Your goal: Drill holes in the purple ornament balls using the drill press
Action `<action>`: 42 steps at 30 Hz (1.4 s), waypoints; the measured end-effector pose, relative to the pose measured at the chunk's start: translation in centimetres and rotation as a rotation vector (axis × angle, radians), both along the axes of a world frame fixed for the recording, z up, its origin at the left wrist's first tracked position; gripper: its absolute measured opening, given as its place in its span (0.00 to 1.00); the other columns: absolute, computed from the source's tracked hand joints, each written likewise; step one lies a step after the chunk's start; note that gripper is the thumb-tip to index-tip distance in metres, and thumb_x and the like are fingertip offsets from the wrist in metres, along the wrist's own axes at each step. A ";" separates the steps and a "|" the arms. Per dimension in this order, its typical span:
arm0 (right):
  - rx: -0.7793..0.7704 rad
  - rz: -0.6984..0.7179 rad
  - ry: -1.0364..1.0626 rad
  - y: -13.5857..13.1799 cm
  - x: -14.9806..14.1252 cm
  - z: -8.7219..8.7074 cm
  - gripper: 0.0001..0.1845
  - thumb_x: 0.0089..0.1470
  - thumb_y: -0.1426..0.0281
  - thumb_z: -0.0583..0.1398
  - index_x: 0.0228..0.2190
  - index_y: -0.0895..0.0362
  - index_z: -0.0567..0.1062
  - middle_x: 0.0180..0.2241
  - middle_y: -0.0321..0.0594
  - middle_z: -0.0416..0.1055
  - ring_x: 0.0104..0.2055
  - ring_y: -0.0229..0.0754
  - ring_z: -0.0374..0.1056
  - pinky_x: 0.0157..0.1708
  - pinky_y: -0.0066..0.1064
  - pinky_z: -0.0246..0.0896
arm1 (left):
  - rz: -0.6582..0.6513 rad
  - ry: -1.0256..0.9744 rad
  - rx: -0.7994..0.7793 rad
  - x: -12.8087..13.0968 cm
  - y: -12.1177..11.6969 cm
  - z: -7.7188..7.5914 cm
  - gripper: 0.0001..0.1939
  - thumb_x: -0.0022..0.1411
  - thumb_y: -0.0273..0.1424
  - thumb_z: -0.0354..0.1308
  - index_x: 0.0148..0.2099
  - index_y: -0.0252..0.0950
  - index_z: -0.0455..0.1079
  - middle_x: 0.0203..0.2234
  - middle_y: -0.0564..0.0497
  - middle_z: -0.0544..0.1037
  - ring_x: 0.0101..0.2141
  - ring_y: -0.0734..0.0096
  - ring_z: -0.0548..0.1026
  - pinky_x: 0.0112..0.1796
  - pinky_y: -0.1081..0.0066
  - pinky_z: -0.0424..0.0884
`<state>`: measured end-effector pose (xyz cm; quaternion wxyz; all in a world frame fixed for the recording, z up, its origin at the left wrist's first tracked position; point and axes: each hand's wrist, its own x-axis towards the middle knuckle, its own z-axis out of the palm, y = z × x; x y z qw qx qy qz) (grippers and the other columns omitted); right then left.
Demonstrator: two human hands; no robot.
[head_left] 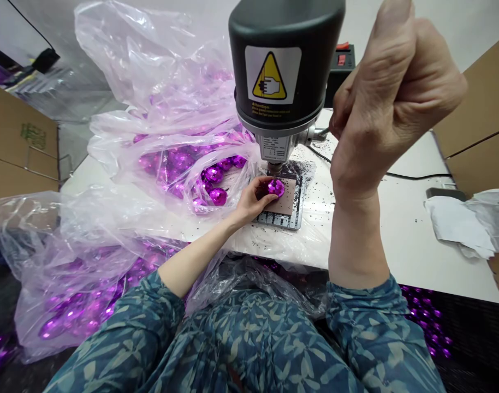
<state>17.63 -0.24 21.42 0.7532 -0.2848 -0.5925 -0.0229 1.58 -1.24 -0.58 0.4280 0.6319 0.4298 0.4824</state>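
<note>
My left hand (pixel 253 197) is closed around a shiny purple faceted ball (pixel 275 187), holding it on a brown pad (pixel 288 199) on the metal base plate (pixel 283 220) directly under the bit of a small bench drill press (pixel 285 71). My right hand (pixel 386 103) is raised close to the camera, fingers wrapped in a fist around the drill's thin side lever (pixel 321 132). Dark shavings lie scattered around the base on the white table (pixel 401 240).
A clear plastic bag (pixel 167 120) with several purple balls (pixel 214 183) lies left of the drill. Another bag of balls (pixel 73 305) hangs at lower left. Cardboard boxes (pixel 16 142) stand left and right (pixel 479 120). Crumpled white paper (pixel 466 221) sits at right. A black cable (pixel 417 176) crosses the table.
</note>
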 end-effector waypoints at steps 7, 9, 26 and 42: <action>0.055 -0.031 0.036 -1.5 -0.5 -0.1 0.32 0.70 0.48 0.56 0.22 0.52 0.52 0.17 0.28 0.51 0.18 0.29 0.49 0.25 0.33 0.46 | 0.016 0.047 0.034 0.3 -0.5 0.1 0.29 0.64 0.44 0.75 0.62 0.38 0.73 0.53 0.41 0.84 0.51 0.53 0.85 0.55 0.54 0.82; 0.108 -0.072 0.044 -1.9 -0.6 -1.0 0.33 0.70 0.48 0.57 0.21 0.52 0.53 0.16 0.28 0.50 0.17 0.30 0.47 0.23 0.35 0.43 | 0.028 0.041 0.041 0.4 -0.6 0.1 0.30 0.64 0.45 0.76 0.62 0.39 0.73 0.53 0.41 0.84 0.51 0.52 0.85 0.55 0.52 0.83; 0.428 0.065 0.041 -0.4 0.6 -7.5 0.30 0.68 0.69 0.59 0.19 0.54 0.49 0.13 0.28 0.46 0.13 0.31 0.45 0.13 0.32 0.42 | 0.040 -0.066 -0.002 0.7 -0.6 -0.1 0.31 0.60 0.44 0.79 0.59 0.38 0.75 0.53 0.40 0.84 0.53 0.53 0.84 0.58 0.55 0.79; 0.195 0.051 0.085 -0.5 -0.2 -0.8 0.31 0.69 0.55 0.60 0.19 0.55 0.59 0.15 0.27 0.53 0.16 0.27 0.48 0.20 0.31 0.44 | 0.077 -0.069 0.038 0.9 -1.8 0.8 0.32 0.62 0.47 0.78 0.58 0.37 0.72 0.46 0.43 0.84 0.45 0.61 0.84 0.47 0.61 0.83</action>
